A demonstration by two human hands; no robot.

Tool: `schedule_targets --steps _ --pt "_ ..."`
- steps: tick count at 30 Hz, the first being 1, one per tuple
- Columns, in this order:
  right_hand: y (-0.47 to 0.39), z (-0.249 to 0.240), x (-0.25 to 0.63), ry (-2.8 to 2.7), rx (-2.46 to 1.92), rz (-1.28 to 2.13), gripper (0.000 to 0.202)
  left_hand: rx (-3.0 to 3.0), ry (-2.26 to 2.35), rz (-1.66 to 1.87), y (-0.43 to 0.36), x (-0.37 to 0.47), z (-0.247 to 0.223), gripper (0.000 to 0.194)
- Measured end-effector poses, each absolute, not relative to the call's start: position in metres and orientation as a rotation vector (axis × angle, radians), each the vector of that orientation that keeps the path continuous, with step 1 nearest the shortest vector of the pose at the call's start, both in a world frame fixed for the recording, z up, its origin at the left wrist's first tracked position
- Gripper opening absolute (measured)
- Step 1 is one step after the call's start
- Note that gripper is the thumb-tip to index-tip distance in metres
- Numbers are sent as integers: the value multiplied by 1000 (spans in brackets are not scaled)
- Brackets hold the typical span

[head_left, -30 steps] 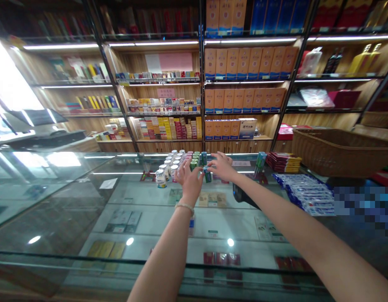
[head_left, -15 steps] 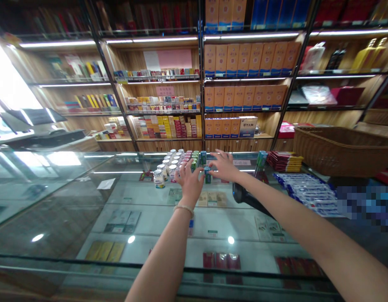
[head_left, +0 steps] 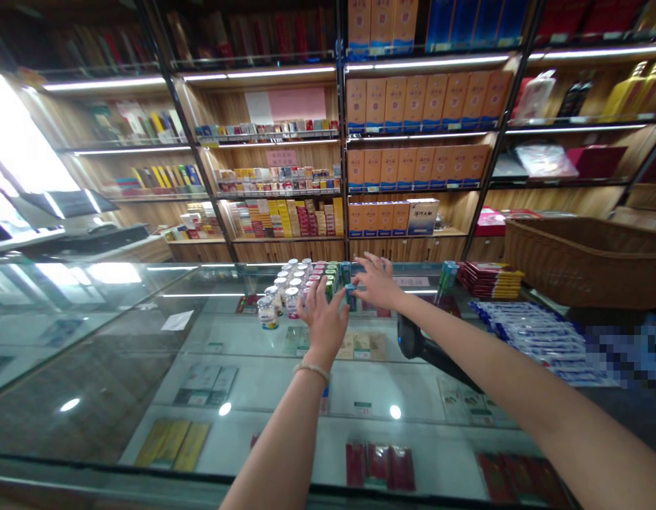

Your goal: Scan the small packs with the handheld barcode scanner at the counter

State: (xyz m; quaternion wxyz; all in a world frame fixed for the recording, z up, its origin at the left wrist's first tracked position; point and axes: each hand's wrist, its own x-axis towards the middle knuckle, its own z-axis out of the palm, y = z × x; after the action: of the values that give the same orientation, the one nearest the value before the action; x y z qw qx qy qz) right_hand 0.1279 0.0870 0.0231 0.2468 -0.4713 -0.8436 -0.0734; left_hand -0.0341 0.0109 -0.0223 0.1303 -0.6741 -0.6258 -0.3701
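Near the glass counter's (head_left: pixel 384 379) far edge, the left hand (head_left: pixel 326 322) hides part of the green tubes (head_left: pixel 332 275). Lettering on the small blue-green tube (head_left: pixel 351 303) is too small to read, and whether the right hand (head_left: pixel 380 283) touches it is hard to tell. The right forearm covers the black scanner's (head_left: pixel 409 338) handle end. By the counter's right edge, a pixelated patch (head_left: pixel 623 358) masks whatever lies there.

We see a glass counter (head_left: pixel 375 386) across the lower frame, bearing white-capped bottles (head_left: pixel 292 302), green containers (head_left: pixel 330 282) and blue-green containers (head_left: pixel 351 299) near centre, plus a black scanner (head_left: pixel 409 337), blue-and-white packets (head_left: pixel 538 343) and red-and-yellow packs (head_left: pixel 490 280) rightward.
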Motion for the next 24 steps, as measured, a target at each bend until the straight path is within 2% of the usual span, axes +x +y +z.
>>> schedule_targets --steps 24 --pt "157 16 109 -2318 -1380 -287 27 -1897 -1816 -977 10 -28 -25 29"
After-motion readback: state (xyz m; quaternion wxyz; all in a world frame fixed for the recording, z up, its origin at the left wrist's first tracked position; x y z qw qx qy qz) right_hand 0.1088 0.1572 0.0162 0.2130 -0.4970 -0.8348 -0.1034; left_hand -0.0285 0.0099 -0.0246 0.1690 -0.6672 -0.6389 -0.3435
